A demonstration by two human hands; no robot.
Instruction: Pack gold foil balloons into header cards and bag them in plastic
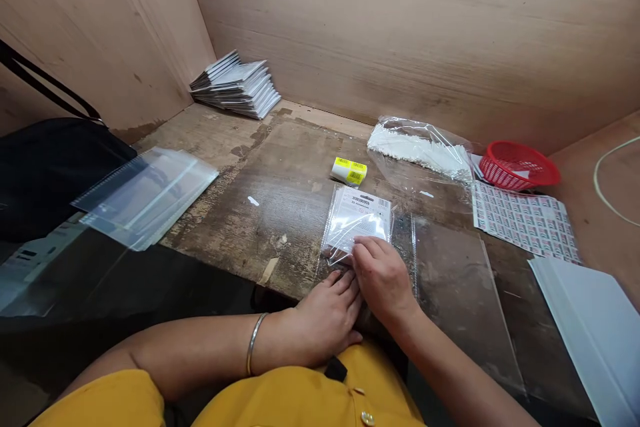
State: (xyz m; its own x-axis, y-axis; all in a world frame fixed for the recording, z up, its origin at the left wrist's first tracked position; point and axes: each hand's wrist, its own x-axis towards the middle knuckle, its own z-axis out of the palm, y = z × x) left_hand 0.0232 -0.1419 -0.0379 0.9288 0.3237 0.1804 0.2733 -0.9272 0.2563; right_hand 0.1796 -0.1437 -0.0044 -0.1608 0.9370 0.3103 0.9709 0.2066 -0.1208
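Note:
A clear plastic sleeve point(332, 232) lies on the table in front of me, with a white printed card point(367, 220) inside. The card shows a hang hole and barcodes at its far end. My right hand point(384, 277) has its fingers curled together at the sleeve's near right corner, pinching the film. Close beside it, my left hand point(327, 313) rests low at the table's front edge, fingers stretched out towards the sleeve and holding nothing. Just beyond the sleeve stands a roll of yellow and white barcode labels point(349, 171).
Clear plastic sheets point(155, 193) overhang the table's left edge; stacked packets point(240, 87) sit in the back corner. At right are a bag of white pieces point(420, 147), a red basket point(520, 163), a sticker sheet point(525, 220), white sheets point(595, 327) and a clear sheet point(455, 280).

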